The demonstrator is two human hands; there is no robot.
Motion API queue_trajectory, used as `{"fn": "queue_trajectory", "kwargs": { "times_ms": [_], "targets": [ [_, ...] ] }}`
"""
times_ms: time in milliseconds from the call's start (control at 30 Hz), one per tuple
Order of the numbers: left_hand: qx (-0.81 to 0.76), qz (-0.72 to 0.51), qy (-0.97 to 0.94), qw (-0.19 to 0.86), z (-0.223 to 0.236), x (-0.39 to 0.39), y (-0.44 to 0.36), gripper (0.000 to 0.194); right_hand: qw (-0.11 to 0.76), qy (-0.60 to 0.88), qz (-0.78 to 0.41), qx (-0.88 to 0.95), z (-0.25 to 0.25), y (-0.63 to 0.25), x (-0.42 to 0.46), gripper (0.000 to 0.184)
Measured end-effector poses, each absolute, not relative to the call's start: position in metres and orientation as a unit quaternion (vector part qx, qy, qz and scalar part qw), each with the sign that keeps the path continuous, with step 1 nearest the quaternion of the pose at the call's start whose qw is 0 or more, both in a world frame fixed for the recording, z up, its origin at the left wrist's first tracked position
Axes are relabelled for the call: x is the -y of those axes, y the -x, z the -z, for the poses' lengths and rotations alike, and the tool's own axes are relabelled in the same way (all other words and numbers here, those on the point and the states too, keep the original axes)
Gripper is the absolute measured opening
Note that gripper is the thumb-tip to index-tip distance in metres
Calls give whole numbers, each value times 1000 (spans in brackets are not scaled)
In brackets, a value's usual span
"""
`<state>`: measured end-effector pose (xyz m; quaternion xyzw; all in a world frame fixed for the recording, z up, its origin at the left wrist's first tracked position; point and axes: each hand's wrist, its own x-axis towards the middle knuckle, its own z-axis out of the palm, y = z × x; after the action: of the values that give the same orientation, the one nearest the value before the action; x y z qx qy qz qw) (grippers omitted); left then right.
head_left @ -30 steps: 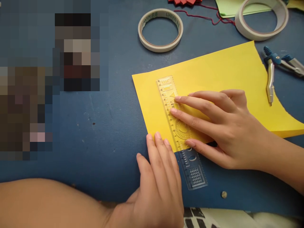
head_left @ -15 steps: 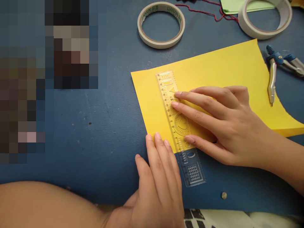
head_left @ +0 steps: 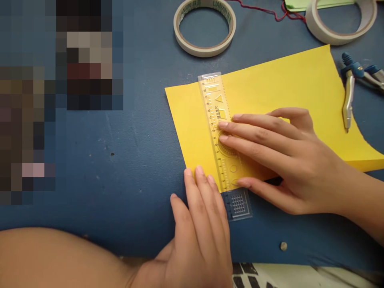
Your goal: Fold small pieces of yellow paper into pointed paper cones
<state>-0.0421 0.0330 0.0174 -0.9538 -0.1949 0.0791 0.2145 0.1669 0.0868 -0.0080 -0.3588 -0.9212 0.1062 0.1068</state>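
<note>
A clear plastic ruler [head_left: 213, 104] with cut-out shapes lies across the left part of a yellow paper sheet [head_left: 294, 84]. Its top end reaches just past the sheet's upper edge, and its lower end sticks out over the blue table. The fingertips of my right hand [head_left: 288, 156] press flat on the ruler, fingers stretched out. Part of the ruler's right side is hidden under them. My left hand [head_left: 198, 228] rests with straight fingers at the sheet's lower left edge, fingertips on the paper, left of the ruler's lower end.
A tape roll [head_left: 205, 52] stands behind the sheet, another tape roll [head_left: 312, 28] at the back right. A pair of compasses [head_left: 348, 100] lies at the sheet's right edge. Red string [head_left: 270, 13] runs behind. A small round metal piece [head_left: 283, 246] sits near the front edge of the blue table [head_left: 135, 140].
The ruler has slid up the sheet, away from me, so its top end now passes the upper edge. My right fingers have shifted along it, and my left hand has stayed put.
</note>
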Motion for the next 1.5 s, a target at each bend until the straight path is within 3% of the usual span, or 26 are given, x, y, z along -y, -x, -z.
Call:
{"fn": "queue_trajectory", "kwargs": {
  "times_ms": [333,1500],
  "targets": [
    [189,-81,954,217,-18,-35,43,31,80,356,-121,923,7,-166,-83,64],
    [179,-90,958,206,-18,-35,43,33,86,356,-129,922,9,-170,-86,63]
  ]
}}
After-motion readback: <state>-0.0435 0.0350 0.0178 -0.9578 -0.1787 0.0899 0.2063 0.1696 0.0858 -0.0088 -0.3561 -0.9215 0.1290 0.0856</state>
